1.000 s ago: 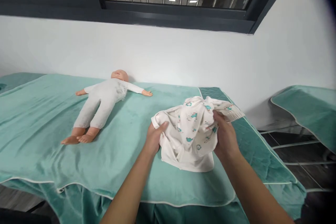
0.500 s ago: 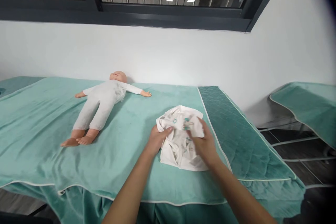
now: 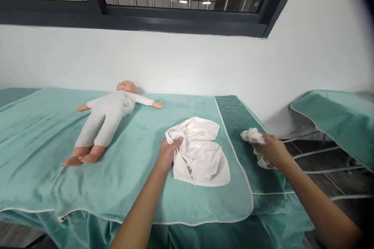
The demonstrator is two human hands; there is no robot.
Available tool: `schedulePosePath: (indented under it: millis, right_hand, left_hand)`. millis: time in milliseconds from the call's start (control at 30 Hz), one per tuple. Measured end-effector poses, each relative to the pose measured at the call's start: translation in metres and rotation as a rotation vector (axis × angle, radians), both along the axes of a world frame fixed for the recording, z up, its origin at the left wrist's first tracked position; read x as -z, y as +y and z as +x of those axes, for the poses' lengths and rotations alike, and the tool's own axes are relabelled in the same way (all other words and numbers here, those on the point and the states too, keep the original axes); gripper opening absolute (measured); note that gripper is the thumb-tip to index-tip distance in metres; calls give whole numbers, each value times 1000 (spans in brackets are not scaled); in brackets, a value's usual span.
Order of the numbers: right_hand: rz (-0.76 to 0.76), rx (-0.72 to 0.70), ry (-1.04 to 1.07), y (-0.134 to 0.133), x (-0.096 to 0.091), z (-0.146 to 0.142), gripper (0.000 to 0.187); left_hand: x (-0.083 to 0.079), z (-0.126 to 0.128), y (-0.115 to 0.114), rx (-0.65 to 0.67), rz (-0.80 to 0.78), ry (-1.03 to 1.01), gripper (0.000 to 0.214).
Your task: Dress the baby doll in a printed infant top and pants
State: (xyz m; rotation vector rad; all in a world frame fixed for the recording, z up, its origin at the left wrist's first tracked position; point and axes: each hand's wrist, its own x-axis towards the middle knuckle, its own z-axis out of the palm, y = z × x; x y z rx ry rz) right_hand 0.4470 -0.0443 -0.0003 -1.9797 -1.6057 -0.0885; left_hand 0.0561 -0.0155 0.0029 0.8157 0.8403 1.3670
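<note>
My left hand (image 3: 169, 153) pinches the left edge of a plain white cloth item (image 3: 201, 159), which looks like a small garment. It lies loosely folded on the pale green bed cover (image 3: 140, 186). To the right, above the dark green quilted strip, my right hand (image 3: 273, 149) is closed around a crumpled white cloth (image 3: 253, 136), part of which hangs below the fingers. Motion blurs that cloth a little. A baby doll (image 3: 108, 116) in a white long-sleeved suit lies on its back at the left, apart from both hands.
The quilted green mattress (image 3: 248, 171) shows along the bed's right side. Beyond it stands another bed frame (image 3: 324, 171) with a green cover (image 3: 336, 120) over its far part. A white wall (image 3: 175, 62) and a dark window frame (image 3: 181, 23) stand behind.
My right hand has moved right, away from the plain white cloth, carrying the printed white cloth bunched up. My left hand keeps its hold. The view has shifted slightly.
</note>
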Motion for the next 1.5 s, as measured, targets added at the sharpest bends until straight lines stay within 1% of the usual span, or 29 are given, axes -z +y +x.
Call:
schedulePosePath:
  millis: [67, 100, 133, 167, 233, 300, 333, 367, 400, 467, 500, 567, 600, 633, 667, 733, 800, 833, 900, 933, 967, 1000, 1067, 1133, 1200, 1267, 1367, 1433, 1500]
  right_hand:
    - [-107, 86, -30, 5, 26, 7, 54]
    - [-160, 101, -49, 6, 34, 9, 59]
    - [-196, 108, -62, 6, 37, 11, 65]
    - [-219, 105, -76, 5, 37, 12, 71]
    - [-207, 106, -107, 4, 24, 8, 86]
    - [-154, 86, -138, 2, 0, -6, 94]
    - [-120, 39, -137, 2, -15, -18, 93]
    - [-86, -59, -113, 3, -30, -33, 89]
    - [-49, -183, -58, 4, -46, -52, 84]
    - [-70, -474, 90, 7, -79, -94, 72]
    - [-77, -611, 155, 10, -96, -117, 66]
    - [-90, -840, 236, 14, -128, -158, 57]
    - [-90, -951, 253, 17, -144, -175, 55]
    - [-92, -1040, 263, 19, -159, -190, 53]
    - [-84, -1090, 269, 21, -173, -201, 48]
    - [-96, -1090, 230, 25, -196, -213, 34]
    - [-89, -1011, 160, 28, -213, -215, 23]
    - [-70, -961, 122, 30, -218, -213, 20]
    - [-14, -860, 54, 31, -224, -204, 21]
    - [11, -813, 23, 31, -223, -197, 24]
    - [24, -770, -2, 30, -221, -191, 28]
    - [24, -730, -16, 28, -216, -184, 31]
    - [-13, -667, -8, 22, -203, -168, 34]
    - [-76, -622, 47, 15, -185, -153, 30]
    - [-131, -586, 113, 9, -167, -139, 27]
    - [-143, -552, 152, 6, -155, -128, 28]
    - [-130, -483, 158, 12, -147, -119, 28]
    - [-152, -458, 134, 24, -147, -116, 29]
    - [-188, -460, 68, 44, -144, -116, 30]
  left_hand:
    - [-2, 1, -1, -10, 0, -2, 56]
    - [-3, 0, -3, -13, -9, 3, 57]
    - [-5, -1, -4, -13, -21, 15, 57]
    - [-5, -4, -6, -12, -31, 30, 57]
    - [-7, -10, -9, -56, -55, 85, 55]
    - [-10, -18, -9, -151, -93, 188, 49]
    - [-14, -21, -7, -189, -107, 259, 44]
    - [-21, -23, -6, -200, -105, 337, 39]
    - [-31, -24, -4, -173, -78, 414, 35]
    - [-60, -23, -3, -28, 66, 537, 28]
    - [-79, -21, -3, 69, 159, 583, 25]
    - [-121, -16, -8, 238, 330, 665, 18]
    - [-142, -14, -11, 291, 408, 713, 14]
    - [-161, -13, -14, 311, 480, 761, 11]
    - [-179, -13, -18, 292, 542, 814, 13]
    - [-205, -19, -22, 225, 657, 974, 19]
    - [-219, -32, -22, 111, 753, 1223, 25]
    - [-221, -40, -21, 40, 770, 1362, 28]
    - [-219, -57, -18, -104, 726, 1592, 33]
    - [-216, -66, -16, -164, 675, 1651, 34]
    - [-211, -74, -14, -202, 621, 1663, 34]
    - [-205, -82, -13, -220, 575, 1630, 32]
    - [-192, -95, -13, -216, 506, 1480, 29]
    - [-179, -104, -16, -205, 446, 1326, 27]
    - [-170, -112, -18, -197, 395, 1259, 27]
    - [-167, -117, -19, -164, 365, 1281, 26]
    - [-171, -120, -8, -67, 326, 1403, 24]
    - [-175, -120, 9, -17, 288, 1487, 27]
    - [-175, -117, 34, 5, 256, 1566, 31]
